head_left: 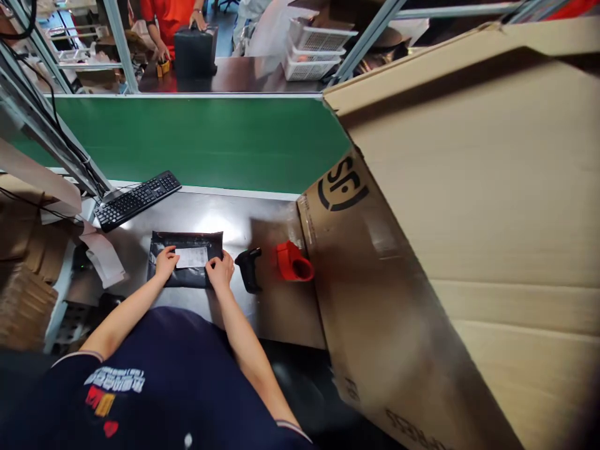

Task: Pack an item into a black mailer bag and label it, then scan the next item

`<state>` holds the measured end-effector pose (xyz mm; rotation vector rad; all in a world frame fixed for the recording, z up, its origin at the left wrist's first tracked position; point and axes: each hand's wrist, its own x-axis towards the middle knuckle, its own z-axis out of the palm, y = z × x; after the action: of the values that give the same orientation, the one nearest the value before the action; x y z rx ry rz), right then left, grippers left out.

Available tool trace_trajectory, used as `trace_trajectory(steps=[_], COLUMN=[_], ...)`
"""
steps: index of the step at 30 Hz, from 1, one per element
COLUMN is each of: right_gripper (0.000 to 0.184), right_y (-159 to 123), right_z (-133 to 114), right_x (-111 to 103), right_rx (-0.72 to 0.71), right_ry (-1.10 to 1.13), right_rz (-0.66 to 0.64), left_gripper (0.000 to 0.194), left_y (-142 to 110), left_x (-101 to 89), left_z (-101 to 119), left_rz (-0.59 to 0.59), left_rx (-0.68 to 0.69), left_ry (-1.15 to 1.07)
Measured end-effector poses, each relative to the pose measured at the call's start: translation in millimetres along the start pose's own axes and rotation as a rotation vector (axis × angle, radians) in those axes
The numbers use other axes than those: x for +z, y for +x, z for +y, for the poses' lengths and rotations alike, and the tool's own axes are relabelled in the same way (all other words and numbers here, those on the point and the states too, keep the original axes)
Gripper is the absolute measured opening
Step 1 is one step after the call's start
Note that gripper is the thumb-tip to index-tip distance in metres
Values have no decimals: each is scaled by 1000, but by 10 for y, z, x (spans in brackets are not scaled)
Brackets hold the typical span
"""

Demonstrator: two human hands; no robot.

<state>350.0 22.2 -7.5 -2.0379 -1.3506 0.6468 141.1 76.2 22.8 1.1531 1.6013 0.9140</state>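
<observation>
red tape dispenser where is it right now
In the head view the red tape dispenser sits on the steel table, right of the black scanner and just left of the big cardboard box.

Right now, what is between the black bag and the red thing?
In the head view, a black handheld scanner lies between the black bag and the red tape dispenser.

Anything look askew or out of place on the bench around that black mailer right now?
The red tape dispenser lies tipped on its side beside the barcode scanner. Both hands, left hand and right hand, press the white label onto the black mailer bag; it looks straight.
</observation>
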Motion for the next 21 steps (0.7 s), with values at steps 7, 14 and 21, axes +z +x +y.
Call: trace_trajectory(steps=[7, 14, 21], right_gripper=[42, 70, 70], right_y=[-201, -168, -160], right_z=[-86, -91, -13], right_x=[184, 412, 375], right_rx=[-402, -455, -405], right_ry=[-138, -248, -284], right_rz=[-55, -279, -263], left_gripper=[59, 71, 61], left_y=[-110, -177, -133], left_x=[-97, -192, 87], left_z=[-46, -153, -119], left_rz=[-192, -89, -393], left_rx=[253, 315, 672], left_ry=[366, 745, 969])
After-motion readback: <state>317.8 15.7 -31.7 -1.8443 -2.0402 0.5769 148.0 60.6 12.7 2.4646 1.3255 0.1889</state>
